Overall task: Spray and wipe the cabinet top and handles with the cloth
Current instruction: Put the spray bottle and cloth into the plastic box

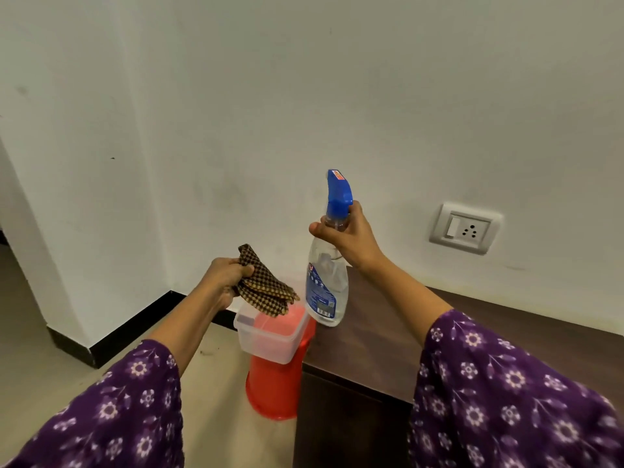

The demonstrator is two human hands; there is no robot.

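Up front, right hand (347, 236) gripping spray bottle (326, 288), left hand (224, 276) holding cloth (265, 287)

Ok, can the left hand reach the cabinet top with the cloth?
Likely yes: left hand holds the cloth beside the cabinet top; only the spray bottle in the right hand is near.

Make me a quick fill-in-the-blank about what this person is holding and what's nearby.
The right hand grips a spray bottle whose nozzle is ____.
The cloth in the left hand has a ____ pattern.
The clear box sits on a ____ bucket.
Missing words: blue, checked, red.
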